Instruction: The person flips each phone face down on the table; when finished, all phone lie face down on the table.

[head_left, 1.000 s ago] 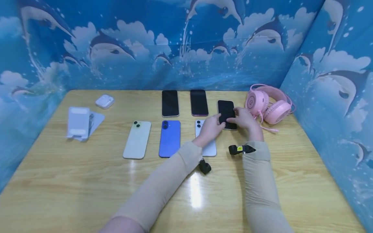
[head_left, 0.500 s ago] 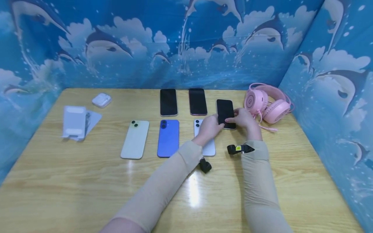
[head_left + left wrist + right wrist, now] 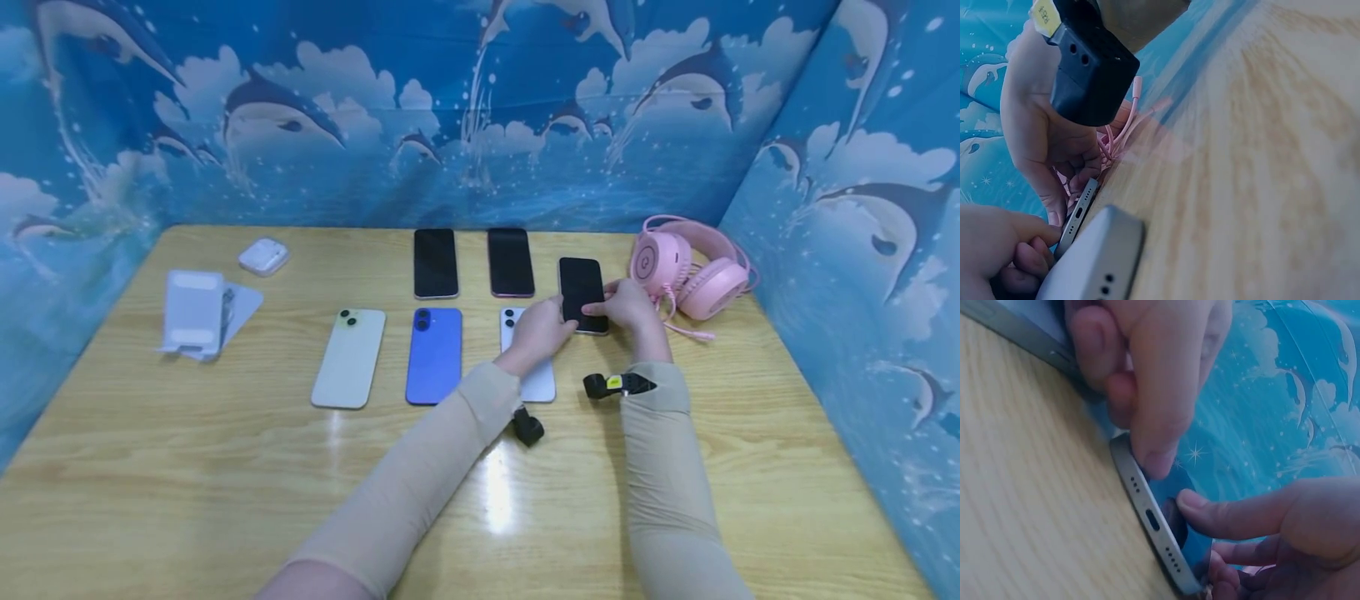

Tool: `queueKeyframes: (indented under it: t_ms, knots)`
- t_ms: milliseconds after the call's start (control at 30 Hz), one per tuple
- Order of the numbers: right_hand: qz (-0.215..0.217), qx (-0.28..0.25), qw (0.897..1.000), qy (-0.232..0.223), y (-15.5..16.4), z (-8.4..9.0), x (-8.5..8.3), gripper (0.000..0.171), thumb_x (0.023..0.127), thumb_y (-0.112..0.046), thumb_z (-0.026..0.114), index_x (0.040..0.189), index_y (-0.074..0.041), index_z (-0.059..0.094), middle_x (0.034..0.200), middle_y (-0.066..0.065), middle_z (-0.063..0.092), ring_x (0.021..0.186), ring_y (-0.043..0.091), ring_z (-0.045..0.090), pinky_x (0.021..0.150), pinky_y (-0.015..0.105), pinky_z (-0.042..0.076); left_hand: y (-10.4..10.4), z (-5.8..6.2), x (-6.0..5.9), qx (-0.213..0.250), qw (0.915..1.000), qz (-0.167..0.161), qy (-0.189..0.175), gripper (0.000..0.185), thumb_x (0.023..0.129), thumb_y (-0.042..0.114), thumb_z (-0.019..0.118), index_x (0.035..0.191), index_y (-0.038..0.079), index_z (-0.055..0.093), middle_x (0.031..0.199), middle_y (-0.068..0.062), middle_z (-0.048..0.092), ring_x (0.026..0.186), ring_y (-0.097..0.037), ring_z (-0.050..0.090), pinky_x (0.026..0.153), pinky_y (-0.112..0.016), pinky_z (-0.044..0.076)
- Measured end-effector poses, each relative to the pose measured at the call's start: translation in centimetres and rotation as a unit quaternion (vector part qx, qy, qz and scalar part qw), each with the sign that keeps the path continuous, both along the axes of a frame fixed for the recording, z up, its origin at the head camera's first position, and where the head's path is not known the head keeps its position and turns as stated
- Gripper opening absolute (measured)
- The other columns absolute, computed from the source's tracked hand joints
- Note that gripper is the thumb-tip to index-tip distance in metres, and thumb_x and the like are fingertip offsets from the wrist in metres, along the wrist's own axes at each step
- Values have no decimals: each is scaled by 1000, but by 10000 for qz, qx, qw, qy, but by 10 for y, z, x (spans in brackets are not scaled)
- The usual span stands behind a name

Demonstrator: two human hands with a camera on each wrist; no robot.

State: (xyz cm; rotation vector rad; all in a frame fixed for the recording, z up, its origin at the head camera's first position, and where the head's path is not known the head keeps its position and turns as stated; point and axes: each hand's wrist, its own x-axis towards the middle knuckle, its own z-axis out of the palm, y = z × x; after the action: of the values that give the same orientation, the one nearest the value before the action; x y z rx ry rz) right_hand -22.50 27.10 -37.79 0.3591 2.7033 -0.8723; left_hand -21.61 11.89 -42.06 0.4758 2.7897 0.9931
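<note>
A smartphone (image 3: pixel 581 283) with a black screen lies face up on the table, its silver bottom edge (image 3: pixel 1152 519) and charging port showing in the right wrist view. My left hand (image 3: pixel 534 332) pinches its near left corner, thumb on the glass. On the opposite long side, my right hand (image 3: pixel 633 310) holds the edge, with the thumb (image 3: pixel 1229 515) over the screen and the other fingers curled at the side. The left hand and wrist pass above a white smartphone (image 3: pixel 538 385), back up, and hide part of it. Both hands also appear in the left wrist view.
Left of the hands, a blue smartphone (image 3: pixel 434 358) and a pale yellow one (image 3: pixel 349 358) lie back up. Two black-screened phones (image 3: pixel 436 263) lie behind. Pink headphones (image 3: pixel 693 267) sit close to my right hand. A white stand (image 3: pixel 193 310) and white case (image 3: pixel 263 256) are far left.
The fingers have settled closer on the smartphone's sides, and the right thumb has come down onto its screen. The phone has stayed nearly in place; the head view shifted slightly.
</note>
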Motion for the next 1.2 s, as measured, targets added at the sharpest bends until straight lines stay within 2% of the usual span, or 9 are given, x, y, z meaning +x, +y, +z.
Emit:
queueKeyframes:
  t_ms: [133, 267, 433, 533, 700, 833, 967, 1067, 1200]
  knots:
    - [-82, -290, 9995, 14, 3, -2, -1, 58, 80, -24, 67, 124, 7, 45, 118, 24, 49, 107, 32, 44, 97, 46, 35, -1, 0, 1, -30, 10000, -17, -4, 55, 87, 31, 59, 132, 3, 44, 60, 3, 55, 59, -9, 53, 73, -26, 49]
    - [-190, -624, 9977, 207, 5, -2, -1, 60, 81, -21, 67, 127, 7, 41, 118, 22, 47, 107, 30, 43, 97, 44, 35, -2, -1, 0, 68, 9999, -99, 33, 53, 88, 29, 56, 132, 1, 44, 52, 3, 49, 50, -9, 49, 67, -26, 49]
    - [-387, -1496, 9863, 579, 2, 7, 1, 58, 84, -18, 64, 131, 3, 37, 122, 20, 45, 109, 27, 44, 89, 34, 41, -4, -1, -3, 357, 9990, -268, -62, 51, 90, 29, 51, 131, 0, 45, 50, 4, 46, 46, -10, 46, 67, -25, 47]
    - [-315, -1862, 9786, 812, -3, 12, 2, 55, 85, -20, 62, 130, 1, 38, 116, 17, 46, 96, 20, 49, 76, 25, 44, -5, 0, -4, 513, 9983, -270, -100, 49, 90, 30, 51, 128, 0, 48, 58, 1, 52, 59, -11, 52, 74, -26, 47]
    - [-66, -2094, 9715, 1113, -9, 16, 4, 51, 87, -25, 60, 128, -2, 41, 105, 13, 49, 72, 10, 48, 67, 27, 44, -6, -1, -5, 935, 9954, -144, -127, 45, 91, 32, 50, 122, 1, 53, 70, 0, 55, 67, -13, 52, 65, -25, 44]
    - [315, -2341, 9641, 1214, -10, 16, 4, 47, 90, -25, 55, 128, -1, 42, 105, 14, 50, 68, 9, 50, 67, 30, 46, -7, -1, -3, 1665, 9845, 28, -558, 48, 92, 42, 44, 123, 6, 50, 68, -2, 57, 59, -14, 53, 54, -27, 42]
    - [746, -2629, 9554, 1122, -10, 13, 3, 42, 94, -20, 48, 130, 1, 40, 101, 14, 50, 71, 14, 52, 69, 32, 49, -6, -1, -1, 2410, 9642, 290, -1067, 53, 91, 54, 36, 124, 14, 47, 64, -3, 58, 50, -17, 53, 47, -29, 43]
    - [916, -2708, 9536, 948, -11, 10, 2, 41, 95, -19, 45, 131, 0, 40, 99, 11, 50, 74, 15, 53, 72, 35, 50, -6, 0, 0, 2686, 9544, 426, -1232, 53, 89, 59, 34, 121, 18, 48, 63, -4, 57, 46, -17, 50, 44, -29, 42]
    - [938, -2706, 9543, 858, -11, 8, 0, 41, 95, -21, 47, 130, -2, 42, 95, 8, 51, 73, 15, 53, 73, 36, 50, -7, 1, 2, 2807, 9498, 471, -1298, 54, 89, 60, 34, 121, 19, 48, 64, -6, 56, 44, -17, 48, 43, -29, 41]
